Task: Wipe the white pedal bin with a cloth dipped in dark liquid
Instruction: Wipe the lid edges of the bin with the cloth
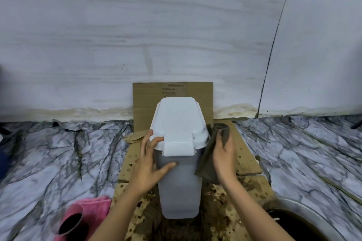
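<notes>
The white pedal bin (179, 188) stands upright on stained cardboard, its lid closed. My left hand (150, 160) grips the bin's upper left side, fingers on the lid rim and thumb across the front. My right hand (224, 156) holds a dark wet cloth (207, 160) pressed against the bin's right side, just under the lid. Part of the cloth hangs below my palm. A metal bowl of dark liquid (299, 223) sits at the lower right.
Flattened cardboard (244, 154) covers the marble-patterned floor under the bin and leans on the wall behind it. A pink cloth (96, 207) and a pink cup with dark contents (70, 223) lie at the lower left. Brown spatter marks the cardboard in front.
</notes>
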Demonstrator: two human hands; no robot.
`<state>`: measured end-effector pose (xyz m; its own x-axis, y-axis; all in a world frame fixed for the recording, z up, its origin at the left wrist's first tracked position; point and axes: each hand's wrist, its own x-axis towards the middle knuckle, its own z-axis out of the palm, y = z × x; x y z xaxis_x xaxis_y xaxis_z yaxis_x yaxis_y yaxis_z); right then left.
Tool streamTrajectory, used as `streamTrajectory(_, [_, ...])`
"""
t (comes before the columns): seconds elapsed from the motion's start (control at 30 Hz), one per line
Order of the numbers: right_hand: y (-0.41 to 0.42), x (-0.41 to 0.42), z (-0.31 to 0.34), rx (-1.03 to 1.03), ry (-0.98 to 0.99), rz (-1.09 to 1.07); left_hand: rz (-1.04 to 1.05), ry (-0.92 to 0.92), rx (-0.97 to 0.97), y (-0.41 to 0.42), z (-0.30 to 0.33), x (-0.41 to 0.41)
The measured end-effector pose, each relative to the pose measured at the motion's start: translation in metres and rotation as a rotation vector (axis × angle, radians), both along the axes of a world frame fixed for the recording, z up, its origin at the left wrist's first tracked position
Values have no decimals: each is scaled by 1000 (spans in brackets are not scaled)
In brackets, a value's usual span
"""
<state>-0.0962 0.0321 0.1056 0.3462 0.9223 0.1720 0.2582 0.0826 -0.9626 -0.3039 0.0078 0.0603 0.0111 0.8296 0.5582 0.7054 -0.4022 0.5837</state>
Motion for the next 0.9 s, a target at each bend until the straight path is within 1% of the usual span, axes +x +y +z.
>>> streamTrajectory(0.03, [-6, 4, 2, 11, 99, 36, -16, 5, -29, -7, -2, -3])
streamTrajectory(0.1, [-23, 2, 3, 51, 79, 99, -59, 23, -94, -22, -5, -7])
streamTrajectory(0.17, [-40, -6, -2, 104, -27, 136, -95, -9, -153, -35, -4, -7])
streamTrajectory(0.27, [-56, -17, -16, 138, -196, 121, -75, -259, -220, -43, 13, 0])
streamTrajectory(0.3, [-61, -20, -21, 141, -250, 98, -51, -310, -225, -42, 19, 2])
streamTrajectory(0.37, [-71, -25, -28, 142, -345, 69, -2, -279, -240, -40, 32, 7])
streamTrajectory(0.4, [-72, -26, -31, 125, -362, 66, 19, -207, -273, -38, 39, 10])
streamTrajectory(0.43, [-73, -27, -29, 93, -342, 68, 40, -103, -323, -36, 43, 14])
streamTrajectory(0.47, [-71, -28, -23, 47, -271, 80, 60, -5, -377, -34, 45, 18])
streamTrajectory(0.5, [-69, -28, -13, 11, -129, 113, 73, 52, -419, -32, 46, 22])
streamTrajectory(0.57, [-62, -28, 14, -4, 280, 254, 78, 69, -454, -31, 45, 27])
streamTrajectory(0.6, [-59, -27, 26, 10, 416, 307, 78, 66, -459, -31, 44, 28])
streamTrajectory(0.63, [-55, -25, 37, 32, 492, 315, 83, 72, -461, -32, 44, 27])
streamTrajectory(0.7, [-44, -16, 52, 75, 616, 214, 91, 78, -474, -34, 45, 26])
streamTrajectory(0.73, [-39, -8, 55, 106, 654, 150, 88, 66, -482, -35, 45, 26])
streamTrajectory(0.77, [-36, 0, 55, 142, 652, 102, 83, 50, -489, -35, 45, 27])
streamTrajectory(0.8, [-35, 6, 52, 168, 605, 71, 78, 31, -490, -36, 45, 28])
streamTrajectory(0.87, [-37, 13, 37, 185, 409, 58, 76, -1, -485, -36, 44, 33])
streamTrajectory(0.9, [-40, 11, 26, 193, 299, 85, 77, -11, -483, -36, 44, 35])
